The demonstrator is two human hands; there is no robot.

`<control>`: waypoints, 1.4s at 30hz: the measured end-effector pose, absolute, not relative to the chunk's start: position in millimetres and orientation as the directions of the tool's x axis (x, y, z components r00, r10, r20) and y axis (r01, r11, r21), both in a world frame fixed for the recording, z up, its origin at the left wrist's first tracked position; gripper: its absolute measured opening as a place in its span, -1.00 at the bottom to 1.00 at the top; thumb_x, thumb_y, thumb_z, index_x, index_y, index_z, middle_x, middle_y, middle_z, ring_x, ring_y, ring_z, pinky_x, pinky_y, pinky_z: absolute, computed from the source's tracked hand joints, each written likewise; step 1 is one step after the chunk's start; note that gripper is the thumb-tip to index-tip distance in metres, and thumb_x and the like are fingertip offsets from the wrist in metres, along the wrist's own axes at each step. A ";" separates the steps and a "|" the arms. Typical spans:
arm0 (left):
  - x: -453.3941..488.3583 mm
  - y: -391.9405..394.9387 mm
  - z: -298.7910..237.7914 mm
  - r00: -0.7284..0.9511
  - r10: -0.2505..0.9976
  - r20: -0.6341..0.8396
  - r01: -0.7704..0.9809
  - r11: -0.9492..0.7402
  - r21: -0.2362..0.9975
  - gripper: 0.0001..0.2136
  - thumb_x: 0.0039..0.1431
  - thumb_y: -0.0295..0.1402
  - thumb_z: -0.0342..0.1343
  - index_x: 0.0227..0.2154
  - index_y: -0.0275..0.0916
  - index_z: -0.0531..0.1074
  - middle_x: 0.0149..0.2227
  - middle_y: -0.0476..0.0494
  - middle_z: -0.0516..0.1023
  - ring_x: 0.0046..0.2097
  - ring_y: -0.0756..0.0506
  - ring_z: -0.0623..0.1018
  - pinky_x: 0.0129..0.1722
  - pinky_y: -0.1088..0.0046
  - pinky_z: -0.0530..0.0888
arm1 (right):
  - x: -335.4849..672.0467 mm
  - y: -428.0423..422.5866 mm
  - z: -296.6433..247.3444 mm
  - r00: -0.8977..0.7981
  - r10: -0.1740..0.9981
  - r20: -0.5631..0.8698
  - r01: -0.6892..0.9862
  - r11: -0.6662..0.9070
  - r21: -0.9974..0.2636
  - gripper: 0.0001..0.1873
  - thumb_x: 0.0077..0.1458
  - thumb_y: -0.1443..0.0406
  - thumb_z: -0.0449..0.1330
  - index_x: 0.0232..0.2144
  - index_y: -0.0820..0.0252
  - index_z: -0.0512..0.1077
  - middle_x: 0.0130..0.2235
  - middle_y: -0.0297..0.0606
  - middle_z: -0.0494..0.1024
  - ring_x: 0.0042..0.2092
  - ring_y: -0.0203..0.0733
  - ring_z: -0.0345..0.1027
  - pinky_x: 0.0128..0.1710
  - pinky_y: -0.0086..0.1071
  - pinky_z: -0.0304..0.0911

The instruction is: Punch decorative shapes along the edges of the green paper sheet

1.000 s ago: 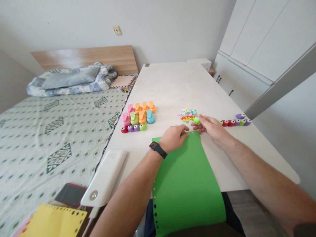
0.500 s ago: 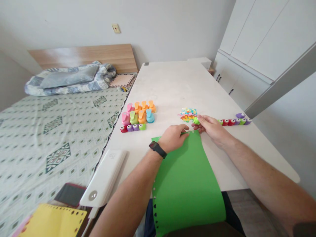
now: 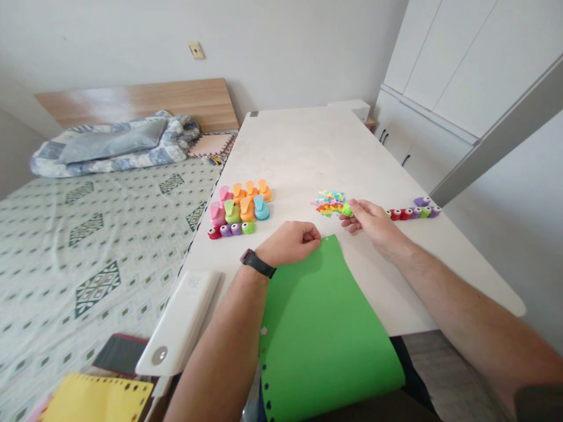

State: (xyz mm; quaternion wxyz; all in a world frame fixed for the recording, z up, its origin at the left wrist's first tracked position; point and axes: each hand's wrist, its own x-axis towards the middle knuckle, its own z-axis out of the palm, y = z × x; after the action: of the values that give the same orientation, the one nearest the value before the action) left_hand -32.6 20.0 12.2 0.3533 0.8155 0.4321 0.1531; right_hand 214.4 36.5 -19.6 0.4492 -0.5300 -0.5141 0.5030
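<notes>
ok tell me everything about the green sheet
Matte, bright green and card-like, the green sheet lies on the table, its near end curving down over the edge. Small punched holes line its lower left side; one sits near the far edge. The left hand rests curled on its far corner; the right hand, gripping a small green punch, is clear of it.

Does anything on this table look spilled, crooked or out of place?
Nothing is damaged. The green sheet hangs over the near edge of the table, with punched holes along its left side. A loose heap of coloured cut-outs lies beside the right hand.
</notes>
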 end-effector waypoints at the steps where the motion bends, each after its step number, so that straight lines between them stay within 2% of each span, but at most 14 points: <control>1: -32.7 19.5 12.7 0.593 0.802 -0.065 0.589 -0.377 0.715 -0.82 0.20 -0.29 0.12 -0.28 -0.24 0.57 -0.39 -0.04 0.64 -0.38 -0.01 0.56 -0.35 0.51 0.43 | 214.2 36.3 -19.4 -0.042 0.997 -0.072 0.097 -0.068 -0.993 -0.49 0.18 -0.17 0.19 -0.23 0.14 0.46 -0.23 -0.12 0.67 -0.28 -0.18 0.56 -0.42 -0.42 0.41; 9: -31.7 17.7 17.7 0.676 0.721 -0.153 0.547 -0.352 0.760 -0.83 0.15 -0.31 0.19 -0.29 -0.24 0.64 -0.40 -0.02 0.64 -0.39 0.02 0.54 -0.35 0.56 0.43 | 213.6 33.8 -19.1 -0.083 0.993 -0.080 0.121 -0.069 -0.990 -0.48 0.20 -0.18 0.15 -0.22 0.14 0.46 -0.21 -0.10 0.65 -0.29 -0.16 0.57 -0.48 -0.42 0.40; 13: -31.0 18.2 17.0 0.678 0.723 -0.134 0.536 -0.361 0.763 -0.83 0.15 -0.33 0.20 -0.29 -0.24 0.66 -0.39 -0.03 0.65 -0.37 0.02 0.56 -0.33 0.57 0.44 | 212.7 33.3 -18.8 -0.092 0.993 -0.081 0.121 -0.069 -0.990 -0.47 0.20 -0.19 0.15 -0.23 0.14 0.46 -0.22 -0.11 0.65 -0.30 -0.17 0.56 -0.48 -0.42 0.40; 22: -28.8 16.9 20.8 0.675 0.727 -0.125 0.515 -0.344 0.785 -0.85 0.12 -0.35 0.22 -0.30 -0.23 0.67 -0.38 -0.04 0.66 -0.35 -0.01 0.59 -0.29 0.53 0.48 | 214.7 36.1 -14.7 0.016 0.999 -0.041 0.073 -0.042 -0.996 -0.52 0.18 -0.17 0.20 -0.25 0.11 0.44 -0.26 -0.16 0.65 -0.28 -0.18 0.55 -0.43 -0.42 0.41; 29: -27.6 16.3 19.4 0.661 0.741 -0.116 0.521 -0.343 0.782 -0.85 0.11 -0.37 0.21 -0.30 -0.26 0.64 -0.37 -0.05 0.66 -0.35 -0.01 0.60 -0.30 0.55 0.49 | 212.6 36.7 -9.7 0.046 0.993 -0.104 -0.030 -0.103 -0.994 -0.57 0.22 -0.11 0.20 -0.24 0.12 0.44 -0.23 -0.12 0.67 -0.26 -0.16 0.57 -0.43 -0.41 0.43; 32: -26.7 15.9 18.7 0.647 0.755 -0.111 0.524 -0.333 0.784 -0.84 0.10 -0.38 0.21 -0.27 -0.27 0.63 -0.36 -0.06 0.67 -0.34 -0.01 0.61 -0.30 0.54 0.50 | 211.6 37.5 -4.3 0.019 0.985 -0.171 -0.123 -0.168 -0.978 -0.57 0.29 -0.08 0.12 -0.27 0.17 0.43 -0.19 -0.04 0.68 -0.26 -0.14 0.58 -0.43 -0.39 0.43; 37: -25.4 15.2 18.2 0.630 0.770 -0.106 0.534 -0.330 0.779 -0.84 0.09 -0.38 0.21 -0.28 -0.26 0.62 -0.36 -0.07 0.67 -0.34 -0.02 0.61 -0.30 0.52 0.50 | 212.6 38.5 6.1 -0.081 0.938 -0.337 -0.270 -0.346 -0.898 -0.43 0.41 -0.06 -0.14 -0.28 0.22 0.45 -0.20 0.01 0.68 -0.33 -0.16 0.57 -0.46 -0.38 0.41; 42: -24.9 14.8 18.2 0.635 0.766 -0.103 0.540 -0.344 0.768 -0.84 0.10 -0.38 0.20 -0.28 -0.26 0.62 -0.37 -0.06 0.66 -0.34 -0.02 0.61 -0.31 0.53 0.50 | 216.5 39.1 6.3 -0.161 0.915 -0.369 -0.314 -0.402 -0.860 -0.38 0.40 -0.08 -0.18 -0.27 0.21 0.47 -0.22 -0.02 0.68 -0.36 -0.18 0.56 -0.45 -0.39 0.38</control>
State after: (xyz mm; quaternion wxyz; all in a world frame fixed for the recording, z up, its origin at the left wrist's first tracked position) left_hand -24.9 14.8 18.2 0.4057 0.8080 0.4040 0.1389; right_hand 216.5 39.1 6.3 0.4442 -0.4713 -0.3191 0.6919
